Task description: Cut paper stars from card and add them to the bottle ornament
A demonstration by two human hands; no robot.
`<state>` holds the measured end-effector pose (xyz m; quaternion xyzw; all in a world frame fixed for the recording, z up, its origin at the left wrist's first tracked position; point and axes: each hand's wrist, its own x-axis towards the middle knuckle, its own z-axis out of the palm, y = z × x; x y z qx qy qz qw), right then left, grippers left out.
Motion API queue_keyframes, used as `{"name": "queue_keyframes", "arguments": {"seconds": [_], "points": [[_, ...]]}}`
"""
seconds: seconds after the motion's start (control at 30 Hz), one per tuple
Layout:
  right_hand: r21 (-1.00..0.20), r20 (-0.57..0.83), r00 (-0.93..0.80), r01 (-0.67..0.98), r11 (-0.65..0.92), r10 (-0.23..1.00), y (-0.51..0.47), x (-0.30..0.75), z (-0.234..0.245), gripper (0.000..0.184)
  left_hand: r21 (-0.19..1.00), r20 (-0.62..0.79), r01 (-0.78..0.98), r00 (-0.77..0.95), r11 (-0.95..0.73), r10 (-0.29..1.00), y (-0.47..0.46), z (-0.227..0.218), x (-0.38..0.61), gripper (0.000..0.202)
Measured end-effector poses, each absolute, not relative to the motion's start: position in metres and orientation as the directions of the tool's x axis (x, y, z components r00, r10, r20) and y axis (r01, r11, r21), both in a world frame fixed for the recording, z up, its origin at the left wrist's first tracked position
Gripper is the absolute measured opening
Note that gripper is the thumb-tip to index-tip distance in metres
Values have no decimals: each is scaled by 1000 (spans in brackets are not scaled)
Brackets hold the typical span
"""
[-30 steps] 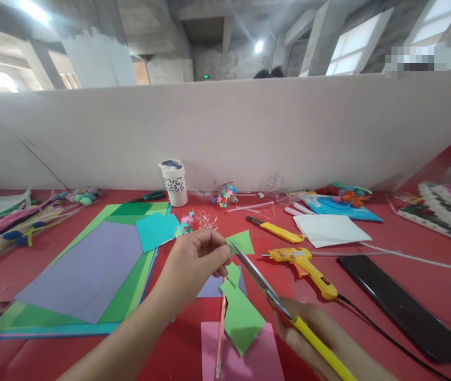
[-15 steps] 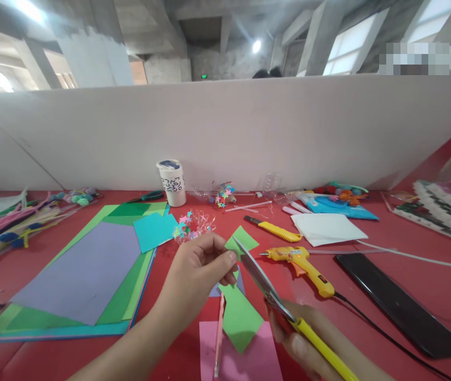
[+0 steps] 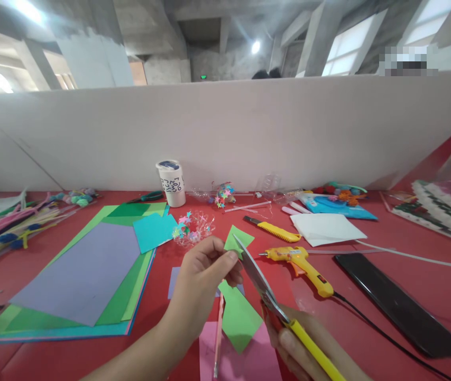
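My left hand (image 3: 205,272) pinches a small piece of green paper (image 3: 241,236) between thumb and fingers above the table. In my right hand (image 3: 296,338) is a pair of scissors (image 3: 263,286) with yellow handles, fingers wrapped round them. The blades point up and left, their tips against the green piece. Below my hands a larger green sheet (image 3: 240,320) with a cut edge lies over a pink sheet (image 3: 265,352). A pink pencil (image 3: 219,338) lies along its left side. Part of a purple sheet (image 3: 173,280) shows behind my left hand.
A stack of coloured sheets (image 3: 78,270) covers the left side. On the right lie a yellow glue gun (image 3: 300,264) with its cord, a utility knife (image 3: 275,230), white paper (image 3: 328,228) and a black phone-like slab (image 3: 395,301). A white cup (image 3: 173,185) stands by the partition (image 3: 225,132).
The green piece has tilted and shifted slightly left in my left hand. The scissors have moved a little left with my right hand. More of the purple sheet shows left of my wrist.
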<state>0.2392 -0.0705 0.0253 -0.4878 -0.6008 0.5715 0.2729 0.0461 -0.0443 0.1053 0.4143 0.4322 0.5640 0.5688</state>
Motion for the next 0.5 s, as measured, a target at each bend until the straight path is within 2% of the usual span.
{"name": "queue_keyframes", "arguments": {"seconds": [0.17, 0.5], "points": [[-980, -52, -438, 197, 39, 898, -73, 225, 37, 58, 953, -27, -303, 2, 27, 1000, -44, 104, 47, 19], [-984, -11, -366, 167, 54, 931, -77, 214, 58, 62, 941, -25, -337, 10, 27, 1000, -43, 103, 46, 18]]}}
